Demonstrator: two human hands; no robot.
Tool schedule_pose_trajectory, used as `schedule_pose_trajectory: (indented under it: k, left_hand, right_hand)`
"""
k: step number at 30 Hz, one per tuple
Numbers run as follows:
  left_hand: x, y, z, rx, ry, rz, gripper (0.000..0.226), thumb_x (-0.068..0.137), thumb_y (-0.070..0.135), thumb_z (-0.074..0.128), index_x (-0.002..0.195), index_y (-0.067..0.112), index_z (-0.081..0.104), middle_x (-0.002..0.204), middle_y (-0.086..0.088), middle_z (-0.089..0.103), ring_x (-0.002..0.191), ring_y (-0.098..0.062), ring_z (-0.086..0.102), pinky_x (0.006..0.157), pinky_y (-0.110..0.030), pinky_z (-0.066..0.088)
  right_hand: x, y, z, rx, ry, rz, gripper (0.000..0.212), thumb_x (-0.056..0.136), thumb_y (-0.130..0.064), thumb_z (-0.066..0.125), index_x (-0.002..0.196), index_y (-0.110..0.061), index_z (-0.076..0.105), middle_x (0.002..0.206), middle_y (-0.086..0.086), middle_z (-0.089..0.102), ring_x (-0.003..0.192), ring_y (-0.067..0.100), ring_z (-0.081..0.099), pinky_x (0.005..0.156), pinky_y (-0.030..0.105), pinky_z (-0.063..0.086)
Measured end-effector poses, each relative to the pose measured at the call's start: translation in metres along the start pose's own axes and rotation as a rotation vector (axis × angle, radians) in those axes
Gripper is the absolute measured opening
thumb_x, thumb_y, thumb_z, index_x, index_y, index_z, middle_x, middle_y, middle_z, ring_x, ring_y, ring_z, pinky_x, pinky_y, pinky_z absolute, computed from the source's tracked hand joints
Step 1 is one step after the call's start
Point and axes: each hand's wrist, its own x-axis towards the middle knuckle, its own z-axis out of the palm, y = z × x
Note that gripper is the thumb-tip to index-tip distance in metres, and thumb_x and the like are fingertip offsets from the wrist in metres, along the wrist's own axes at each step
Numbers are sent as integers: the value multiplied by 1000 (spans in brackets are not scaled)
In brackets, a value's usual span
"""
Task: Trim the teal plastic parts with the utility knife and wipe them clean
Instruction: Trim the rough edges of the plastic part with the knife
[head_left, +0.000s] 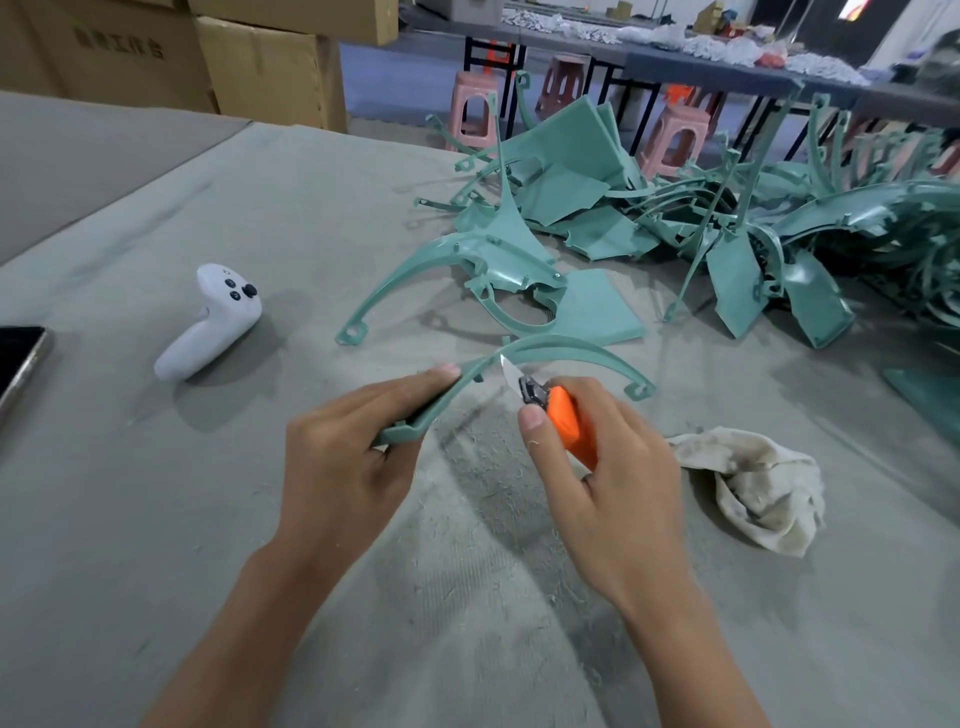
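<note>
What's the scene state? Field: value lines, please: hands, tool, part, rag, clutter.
left hand: holds one end of the curved teal part
right hand: grips the utility knife by its orange handle
blade: out, at the part's edge near its middle
rag: crumpled on the table, right of the hands, untouched
pile: teal parts heaped beyond the hands
clutter: white controller and phone at left
</note>
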Motion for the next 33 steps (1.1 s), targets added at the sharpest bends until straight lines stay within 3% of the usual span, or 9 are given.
schedule_pose_trajectory:
  k: [3, 5, 10, 17, 25, 30, 33]
  left_hand:
    - [-3, -5, 0, 29, -37, 83, 34, 81, -3, 69, 111, 14, 67, 109, 6, 68, 100, -5, 67, 88, -22, 53]
    - [-3, -4, 1, 29, -36, 109, 33, 81, -3, 69, 111, 13, 68, 111, 5, 68, 102, -8, 68, 88, -27, 55]
    - [-3, -2, 2, -4, -20, 95, 39, 78, -7, 71, 112, 10, 66, 112, 9, 65, 100, -6, 66, 89, -22, 53]
    - [-4, -3, 3, 10, -21, 69, 39, 77, -8, 69, 111, 11, 66, 111, 8, 65, 100, -4, 65, 91, -15, 49]
    - [-5, -2, 3, -1, -39, 98, 32, 79, -6, 71, 108, 7, 70, 109, 3, 68, 101, -6, 67, 90, -21, 52]
    - [-4, 0, 3, 13, -49, 122, 35, 79, -6, 69, 110, 9, 67, 110, 3, 68, 102, -7, 66, 91, -23, 53]
    - [-4, -2, 2, 50, -74, 164, 34, 80, -4, 69, 111, 12, 67, 110, 3, 69, 103, -10, 67, 89, -29, 55]
  right_hand:
    - [0, -2, 0, -17, -18, -3, 35, 95, -54, 45, 95, -24, 62, 79, -10, 59, 76, 14, 54, 67, 38, 45]
    - [0, -1, 1, -5, -2, 1, 33, 95, -53, 46, 94, -25, 62, 77, -10, 58, 74, 13, 54, 65, 37, 45]
    - [6, 14, -3, -16, 66, 114, 34, 99, -52, 48, 84, -23, 57, 64, -7, 49, 61, 13, 48, 57, 34, 38]
    - [0, 3, 2, 84, -35, -14, 32, 96, -54, 48, 91, -25, 62, 73, -8, 56, 71, 15, 54, 63, 39, 45]
    - [9, 20, -5, 82, 117, 148, 36, 96, -56, 48, 82, -24, 59, 60, -4, 51, 54, 15, 47, 52, 40, 43]
    - [4, 9, -5, 153, -40, -43, 30, 95, -52, 53, 89, -24, 63, 70, -6, 57, 67, 16, 54, 60, 39, 44]
    - [7, 13, -5, 178, -38, 44, 35, 91, -52, 57, 80, -19, 64, 65, -1, 55, 62, 19, 51, 59, 42, 44]
